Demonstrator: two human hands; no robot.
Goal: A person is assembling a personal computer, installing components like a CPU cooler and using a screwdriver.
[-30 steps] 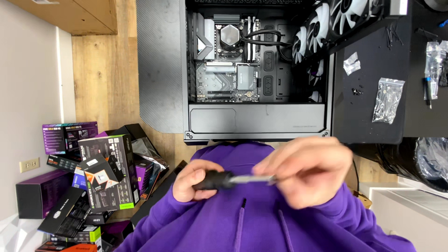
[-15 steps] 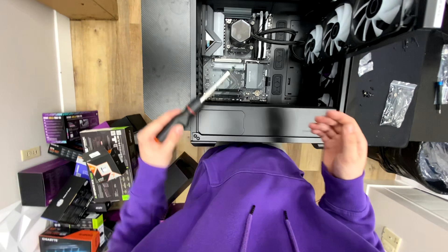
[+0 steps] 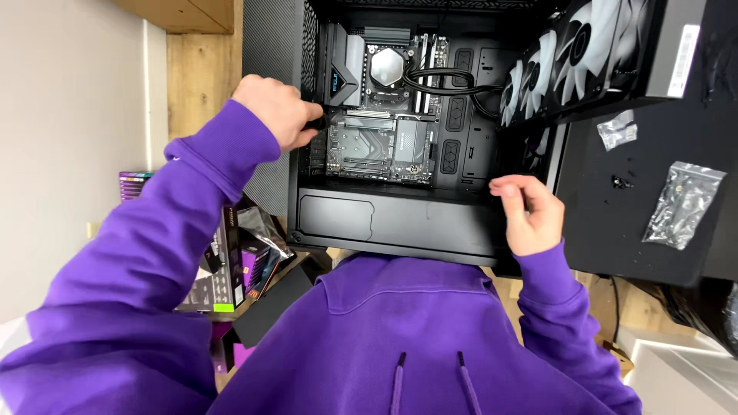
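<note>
An open black computer case (image 3: 400,223) fills the middle of the view, with a motherboard (image 3: 377,146) and a round cooler block (image 3: 387,67) inside. My left hand (image 3: 275,111) is closed at the case's left inner edge, beside the motherboard. It grips a black screwdriver (image 3: 317,117), of which only a dark bit shows past the fingers. My right hand (image 3: 526,211) hovers at the case's lower right corner. Its fingers are loosely spread and hold nothing. Purple sleeves cover both arms.
White fans (image 3: 584,54) sit on the right side of the case. A black panel (image 3: 615,230) to the right carries a clear bag of screws (image 3: 683,204) and a smaller bag (image 3: 617,129). Several hardware boxes (image 3: 231,269) are piled at lower left.
My left hand has carried the screwdriver up from in front of me into the case's left edge. My right hand let go of the tool and moved to the case's lower right.
</note>
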